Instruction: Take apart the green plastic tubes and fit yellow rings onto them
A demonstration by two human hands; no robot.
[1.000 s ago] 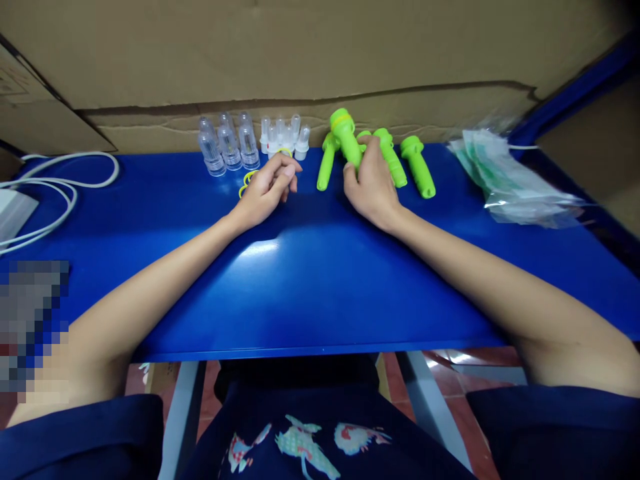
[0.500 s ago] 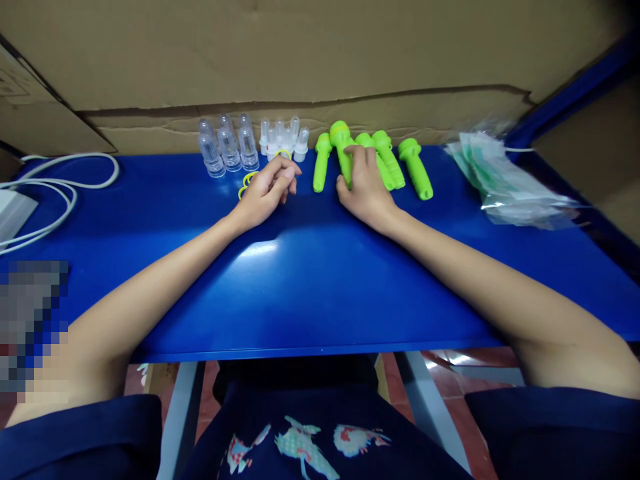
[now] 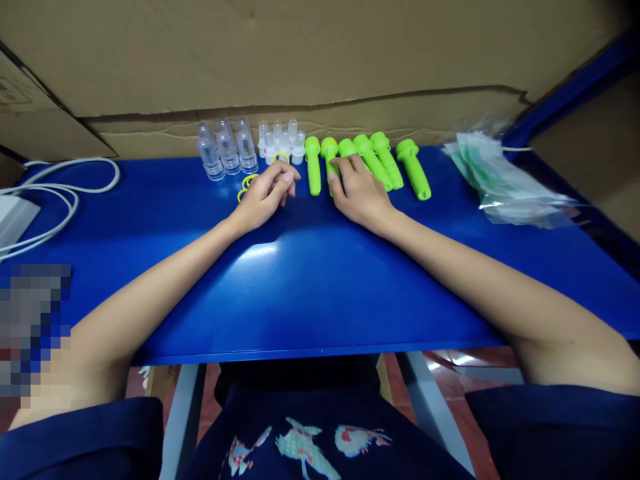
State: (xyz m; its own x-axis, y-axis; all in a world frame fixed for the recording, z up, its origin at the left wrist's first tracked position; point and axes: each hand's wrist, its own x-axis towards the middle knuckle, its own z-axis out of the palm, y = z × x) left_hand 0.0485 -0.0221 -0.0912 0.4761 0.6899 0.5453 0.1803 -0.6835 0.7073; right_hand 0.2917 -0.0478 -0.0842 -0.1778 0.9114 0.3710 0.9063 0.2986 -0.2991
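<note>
My right hand (image 3: pixel 361 192) has its fingers bent over a lime-green flashlight casing (image 3: pixel 330 148), whose lower part is mostly hidden behind the hand. It lies in a row with other green casings: one (image 3: pixel 313 167) to the left, several (image 3: pixel 376 163) close by on the right, and one (image 3: pixel 414 170) a little apart. My left hand (image 3: pixel 264 195) rests on the table with its fingers curled in and the thumb over them; I see nothing in it. Yellow rings (image 3: pixel 246 185) lie beside its knuckles, and another yellow ring (image 3: pixel 281 157) shows just beyond the fingers.
Clear plastic tubes (image 3: pixel 229 152) and smaller white-based clear pieces (image 3: pixel 278 137) stand along the back of the blue table (image 3: pixel 310 293). A plastic bag (image 3: pixel 505 180) lies at right. A white cable (image 3: pixel 75 193) and a blurred-out object (image 3: pixel 30 313) are at left. Cardboard (image 3: pixel 300 53) forms the back wall.
The green casing under my right hand has come down and left into the row, and the hand moved slightly left with it. My left hand has stayed almost still.
</note>
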